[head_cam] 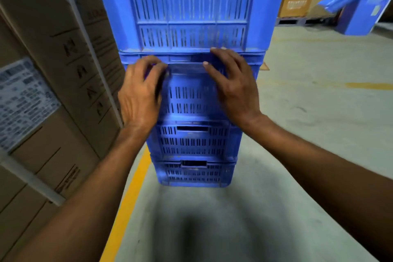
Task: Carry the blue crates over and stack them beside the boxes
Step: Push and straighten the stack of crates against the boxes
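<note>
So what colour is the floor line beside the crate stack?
Yellow; the floor line shows best in head view.

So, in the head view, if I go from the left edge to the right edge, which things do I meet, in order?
Boxes → left hand → right hand → bin. The crates lie behind both hands, so I leave them out.

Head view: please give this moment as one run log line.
crate stack beside boxes | left hand touches stack front | right hand open, touches stack front
</note>
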A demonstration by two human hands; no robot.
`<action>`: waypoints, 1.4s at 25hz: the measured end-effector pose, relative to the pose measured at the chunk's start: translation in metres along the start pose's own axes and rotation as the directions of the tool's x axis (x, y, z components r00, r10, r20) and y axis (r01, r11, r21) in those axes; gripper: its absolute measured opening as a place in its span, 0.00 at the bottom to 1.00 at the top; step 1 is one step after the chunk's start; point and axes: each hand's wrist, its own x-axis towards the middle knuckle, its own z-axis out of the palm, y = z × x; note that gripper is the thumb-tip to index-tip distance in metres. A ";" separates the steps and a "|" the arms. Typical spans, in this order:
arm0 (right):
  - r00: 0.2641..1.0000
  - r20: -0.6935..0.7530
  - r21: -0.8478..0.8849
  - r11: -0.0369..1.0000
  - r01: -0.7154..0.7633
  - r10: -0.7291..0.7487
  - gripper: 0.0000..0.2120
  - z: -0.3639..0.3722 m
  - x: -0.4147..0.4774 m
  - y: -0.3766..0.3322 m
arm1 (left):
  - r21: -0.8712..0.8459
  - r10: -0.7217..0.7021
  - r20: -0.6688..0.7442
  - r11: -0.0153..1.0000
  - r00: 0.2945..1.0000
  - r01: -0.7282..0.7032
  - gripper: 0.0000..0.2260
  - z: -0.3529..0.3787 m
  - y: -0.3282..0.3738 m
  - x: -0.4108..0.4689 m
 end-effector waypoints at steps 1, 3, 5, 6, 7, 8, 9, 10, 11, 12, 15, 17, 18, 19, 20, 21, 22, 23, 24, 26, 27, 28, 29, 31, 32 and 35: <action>1.000 0.010 -0.028 0.999 0.018 -0.018 0.18 0.002 -0.015 0.002 | -0.012 0.017 0.078 1.000 0.997 -0.016 0.11 0.007 -0.002 -0.015; 0.998 0.056 -0.081 0.996 0.044 -0.040 0.19 0.009 -0.044 0.004 | -0.069 0.020 0.198 0.998 0.980 -0.006 0.11 0.023 -0.009 -0.043; 0.991 0.129 -0.084 0.996 0.031 -0.020 0.19 0.018 -0.075 0.002 | -0.063 0.023 0.271 0.998 0.962 -0.006 0.12 0.038 -0.013 -0.071; 0.987 0.162 -0.076 0.997 0.029 -0.016 0.18 0.020 -0.093 -0.001 | -0.044 0.030 0.325 0.999 0.945 -0.017 0.13 0.043 -0.013 -0.089; 0.981 0.190 -0.074 0.996 0.042 -0.027 0.18 0.022 -0.110 -0.004 | -0.036 0.028 0.372 0.999 0.928 -0.015 0.15 0.048 -0.012 -0.105; 0.976 0.212 -0.080 0.995 0.063 -0.044 0.19 0.023 -0.127 -0.009 | -0.037 0.018 0.388 0.999 0.922 -0.004 0.17 0.051 -0.012 -0.120; 0.975 0.216 -0.092 0.993 0.072 -0.051 0.20 0.025 -0.138 -0.012 | -0.041 0.005 0.369 0.999 0.929 0.010 0.18 0.055 -0.013 -0.128; 0.980 0.196 -0.094 0.994 0.059 -0.040 0.20 0.026 -0.144 -0.014 | -0.046 -0.012 0.341 0.999 0.940 0.029 0.17 0.058 -0.014 -0.129; 0.986 0.164 -0.090 0.996 0.028 -0.013 0.20 0.029 -0.146 -0.015 | -0.035 -0.024 0.314 0.999 0.949 0.037 0.16 0.063 -0.015 -0.126; 0.991 0.130 -0.081 0.997 -0.001 0.011 0.19 0.031 -0.145 -0.016 | -0.003 -0.018 0.283 1.000 0.959 0.019 0.14 0.066 -0.015 -0.122; 0.997 0.056 -0.062 0.997 -0.053 0.057 0.13 0.036 -0.142 -0.017 | 0.061 0.062 0.156 0.996 0.986 -0.072 0.07 0.074 -0.017 -0.117; 0.994 0.022 -0.069 0.992 -0.104 0.106 0.09 0.040 -0.138 -0.020 | 0.101 0.081 0.103 0.991 0.991 -0.091 0.04 0.077 -0.019 -0.120; 0.991 -0.004 -0.092 0.987 -0.132 0.132 0.09 0.041 -0.136 -0.022 | 0.140 0.082 0.085 0.986 0.993 -0.094 0.04 0.078 -0.017 -0.120; 0.988 -0.022 -0.115 0.982 -0.152 0.151 0.10 0.042 -0.134 -0.025 | 0.177 0.085 0.076 0.979 0.993 -0.097 0.04 0.079 -0.016 -0.121; 0.988 -0.018 -0.124 0.980 -0.157 0.156 0.11 0.041 -0.132 -0.025 | 0.199 0.087 0.076 0.975 0.993 -0.100 0.04 0.080 -0.015 -0.121; 0.990 -0.012 -0.131 0.981 -0.142 0.142 0.11 0.040 -0.131 -0.024 | 0.205 0.091 0.086 0.973 0.992 -0.107 0.05 0.080 -0.015 -0.121; 0.992 -0.017 -0.135 0.983 -0.128 0.127 0.10 0.040 -0.129 -0.023 | 0.207 0.099 0.097 0.971 0.990 -0.117 0.05 0.081 -0.015 -0.120; 0.992 -0.021 -0.137 0.983 -0.126 0.125 0.09 0.041 -0.129 -0.024 | 0.202 0.102 0.111 0.972 0.989 -0.123 0.06 0.080 -0.014 -0.117; 0.992 -0.013 -0.134 0.983 -0.129 0.128 0.08 0.040 -0.130 -0.025 | 0.182 0.097 0.128 0.976 0.987 -0.120 0.06 0.079 -0.014 -0.114; 0.990 0.007 -0.113 0.984 -0.138 0.139 0.08 0.038 -0.139 -0.028 | 0.148 0.027 0.189 0.987 0.982 -0.055 0.08 0.075 -0.012 -0.119; 0.990 0.023 -0.099 0.986 -0.134 0.137 0.12 0.037 -0.147 -0.029 | 0.136 -0.017 0.220 0.991 0.975 -0.013 0.10 0.074 -0.010 -0.127; 0.990 0.061 -0.082 0.989 -0.119 0.125 0.15 0.036 -0.156 -0.030 | 0.106 -0.034 0.239 0.994 0.970 0.009 0.13 0.074 -0.011 -0.137; 0.990 0.103 -0.064 0.994 -0.093 0.099 0.16 0.035 -0.165 -0.031 | 0.061 -0.023 0.243 0.998 0.970 0.008 0.15 0.074 -0.013 -0.148; 0.987 0.159 -0.031 0.999 -0.031 0.035 0.16 0.035 -0.189 -0.035 | 0.008 0.032 0.213 0.999 0.977 -0.035 0.15 0.078 -0.018 -0.174; 0.982 0.190 -0.023 1.000 0.002 0.002 0.16 0.039 -0.205 -0.038 | 0.023 0.054 0.219 0.998 0.974 -0.061 0.13 0.083 -0.020 -0.186; 0.914 0.405 0.012 0.999 0.042 -0.043 0.18 0.050 -0.265 -0.049 | 0.080 0.122 0.507 0.979 0.853 -0.188 0.09 0.101 -0.025 -0.219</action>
